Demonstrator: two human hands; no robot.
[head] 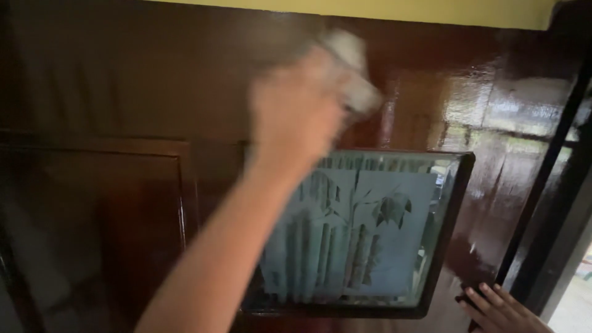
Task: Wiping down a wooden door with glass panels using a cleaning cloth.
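**Glossy dark wood under a yellow wall**

A dark brown wooden door (123,92) filled the view, its varnish shining with pale reflections at the upper right. A strip of yellow wall (382,9) ran above. A frosted glass pane (364,240) with etched bamboo sat in a dark frame.

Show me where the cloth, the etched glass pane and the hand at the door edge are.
cloth (353,74), head view, on the blurred grey wad above the raised left hand (296,111).
glass pane (364,240), head view, on the frosted middle.
right hand (502,311), head view, on the back of the hand.
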